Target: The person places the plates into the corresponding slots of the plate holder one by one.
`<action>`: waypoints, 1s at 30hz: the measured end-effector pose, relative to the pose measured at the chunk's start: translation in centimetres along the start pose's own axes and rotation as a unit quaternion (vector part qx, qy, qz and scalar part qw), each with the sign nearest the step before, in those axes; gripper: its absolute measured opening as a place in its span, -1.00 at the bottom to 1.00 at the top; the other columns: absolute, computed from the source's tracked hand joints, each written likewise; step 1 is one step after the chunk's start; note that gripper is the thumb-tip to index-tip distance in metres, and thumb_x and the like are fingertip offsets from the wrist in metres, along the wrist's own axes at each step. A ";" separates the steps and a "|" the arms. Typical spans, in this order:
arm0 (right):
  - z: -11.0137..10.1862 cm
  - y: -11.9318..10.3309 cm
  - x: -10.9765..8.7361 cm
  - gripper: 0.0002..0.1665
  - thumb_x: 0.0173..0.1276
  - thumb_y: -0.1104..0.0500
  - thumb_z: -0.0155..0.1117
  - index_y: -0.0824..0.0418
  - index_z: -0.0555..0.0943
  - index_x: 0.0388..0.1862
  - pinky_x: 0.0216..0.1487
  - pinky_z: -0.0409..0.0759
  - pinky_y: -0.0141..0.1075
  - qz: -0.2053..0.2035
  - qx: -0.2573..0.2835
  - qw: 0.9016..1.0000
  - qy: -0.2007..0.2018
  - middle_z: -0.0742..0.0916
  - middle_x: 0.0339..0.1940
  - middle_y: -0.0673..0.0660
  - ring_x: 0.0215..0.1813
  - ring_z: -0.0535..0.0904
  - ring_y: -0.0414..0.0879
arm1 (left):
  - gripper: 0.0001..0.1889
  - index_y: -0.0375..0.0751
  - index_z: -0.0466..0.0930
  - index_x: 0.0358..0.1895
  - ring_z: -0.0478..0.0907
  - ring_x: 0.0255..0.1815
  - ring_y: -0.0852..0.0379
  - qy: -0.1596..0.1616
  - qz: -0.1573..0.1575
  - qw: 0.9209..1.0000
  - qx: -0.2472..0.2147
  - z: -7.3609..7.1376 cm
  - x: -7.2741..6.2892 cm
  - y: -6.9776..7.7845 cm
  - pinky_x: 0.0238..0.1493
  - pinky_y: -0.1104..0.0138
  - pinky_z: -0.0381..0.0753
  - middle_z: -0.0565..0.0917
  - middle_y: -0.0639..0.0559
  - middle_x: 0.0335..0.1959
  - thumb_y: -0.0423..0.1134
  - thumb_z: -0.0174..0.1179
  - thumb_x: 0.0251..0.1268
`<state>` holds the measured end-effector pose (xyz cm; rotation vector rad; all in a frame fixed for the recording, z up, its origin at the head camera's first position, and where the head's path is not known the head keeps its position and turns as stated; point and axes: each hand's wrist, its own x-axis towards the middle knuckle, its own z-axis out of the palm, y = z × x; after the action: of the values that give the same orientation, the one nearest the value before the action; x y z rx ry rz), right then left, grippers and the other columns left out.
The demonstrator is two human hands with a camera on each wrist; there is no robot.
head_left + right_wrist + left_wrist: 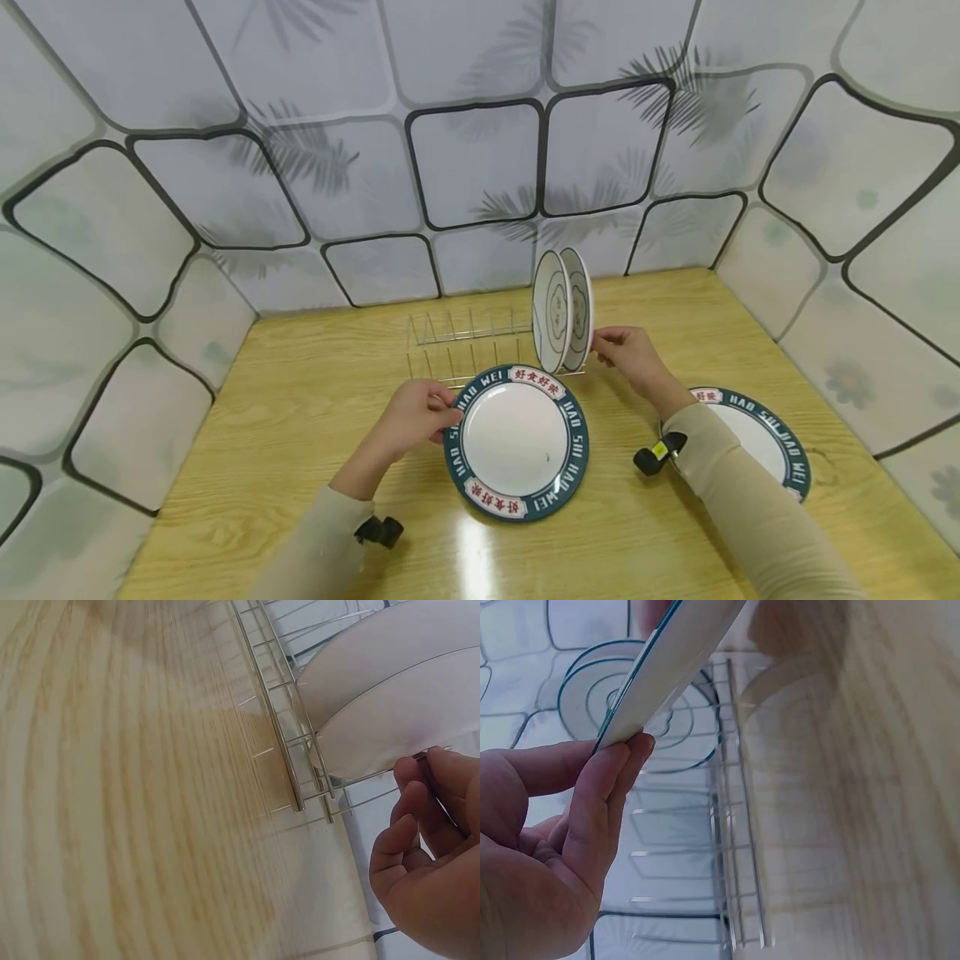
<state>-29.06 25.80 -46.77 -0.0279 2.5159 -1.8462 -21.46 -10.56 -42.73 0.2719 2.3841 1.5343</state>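
My left hand point(411, 418) pinches the left edge of a white plate point(517, 437) with a dark teal lettered rim, between thumb and fingers. This plate is held above the table in front of a wire dish rack point(739, 787), partly covering it. Two white plates point(551, 304) with line patterns stand upright side by side at the rack's right end. Beside them, my right hand point(630, 358) has thumb and index finger pinched at the rack's end wire, close to the nearest standing plate point(397, 724); the fingers partly hide the contact.
Another teal-rimmed plate point(750, 433) lies on the wooden table point(300, 467) at the right, partly hidden under my right forearm. Patterned wall panels point(480, 183) enclose the table at the back and both sides. Several upright wires form slots along the rack's left part.
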 end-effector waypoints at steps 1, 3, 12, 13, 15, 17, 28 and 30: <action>0.0 0.0 0.0 -0.63 0.53 0.17 0.17 0.47 0.62 0.08 -0.25 0.59 -0.40 -0.002 0.001 1.000 0.000 0.69 -0.29 0.11 -0.26 0.52 -0.09 | -0.92 -0.37 0.63 -0.24 0.69 -0.42 0.05 0.007 -0.002 1.000 0.002 -0.4 -0.1 0.1 -0.44 0.12 0.75 0.73 -0.10 -0.39 -0.45 0.31 0.25; 0.0 0.0 0.0 -0.63 0.53 0.19 0.16 0.49 0.61 0.08 -0.26 0.58 -0.40 -0.006 0.003 1.000 0.000 0.69 -0.29 0.16 -0.28 0.52 -0.12 | -0.91 -0.36 0.63 -0.22 0.70 -0.40 0.04 0.022 -0.006 1.000 0.005 -1.1 -0.4 0.4 -0.41 0.11 0.76 0.73 -0.09 -0.38 -0.44 0.31 0.26; 0.0 -0.2 -0.1 -0.64 0.53 0.22 0.14 0.53 0.59 0.06 -0.28 0.59 -0.42 -0.006 0.008 1.000 -0.003 0.68 -0.24 0.32 -0.32 0.52 -0.18 | -0.89 -0.34 0.64 -0.19 0.69 -0.37 0.03 0.080 -0.001 0.997 0.023 -4.5 -1.5 2.4 -0.31 0.08 0.76 0.73 -0.12 -0.30 -0.40 0.33 0.27; 0.0 -0.2 -0.1 -0.63 0.53 0.22 0.14 0.54 0.59 0.06 -0.28 0.59 -0.42 -0.007 0.011 1.000 -0.004 0.69 -0.26 0.27 -0.32 0.52 -0.18 | -0.89 -0.34 0.64 -0.19 0.69 -0.36 0.03 0.086 0.004 0.996 0.028 -4.8 -1.7 2.6 -0.32 0.10 0.76 0.73 -0.12 -0.30 -0.39 0.33 0.27; 0.0 -0.2 -0.1 -0.63 0.53 0.22 0.15 0.55 0.59 0.06 -0.29 0.59 -0.42 -0.006 0.015 1.000 -0.005 0.70 -0.31 0.18 -0.32 0.52 -0.19 | -0.89 -0.32 0.65 -0.20 0.69 -0.35 0.04 0.098 0.016 0.994 0.038 -5.5 -1.9 3.1 -0.33 0.14 0.76 0.73 -0.11 -0.30 -0.37 0.33 0.27; 0.0 -0.2 -0.1 -0.63 0.52 0.23 0.15 0.55 0.58 0.06 -0.28 0.59 -0.41 -0.004 0.021 1.000 -0.007 0.70 -0.32 0.16 -0.33 0.52 -0.19 | -0.89 -0.31 0.66 -0.21 0.69 -0.33 0.04 0.112 0.031 0.992 0.050 -5.9 -2.1 3.6 -0.32 0.13 0.76 0.74 -0.10 -0.30 -0.36 0.34 0.27; 0.1 -0.1 -0.1 -0.62 0.52 0.22 0.16 0.54 0.59 0.08 -0.23 0.61 -0.37 0.000 0.023 1.000 -0.006 0.70 -0.34 0.04 -0.31 0.53 -0.19 | -0.82 -0.33 0.72 -0.17 0.69 -0.27 0.05 0.193 0.061 0.977 0.068 -7.2 -2.5 6.1 -0.35 0.33 0.74 0.76 -0.13 -0.27 -0.30 0.38 0.24; 0.0 0.0 0.0 -0.63 0.52 0.22 0.16 0.54 0.59 0.07 -0.24 0.61 -0.39 -0.001 0.025 1.000 -0.005 0.70 -0.36 0.01 -0.32 0.53 -0.19 | -0.81 -0.34 0.73 -0.14 0.70 -0.25 0.05 0.202 0.059 0.976 0.055 -7.3 -2.5 6.5 -0.32 0.34 0.73 0.75 -0.15 -0.24 -0.31 0.39 0.23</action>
<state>-29.08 25.77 -46.80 -0.0389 2.4631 -1.9035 -21.63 -14.85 -33.62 0.1356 2.8174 1.6438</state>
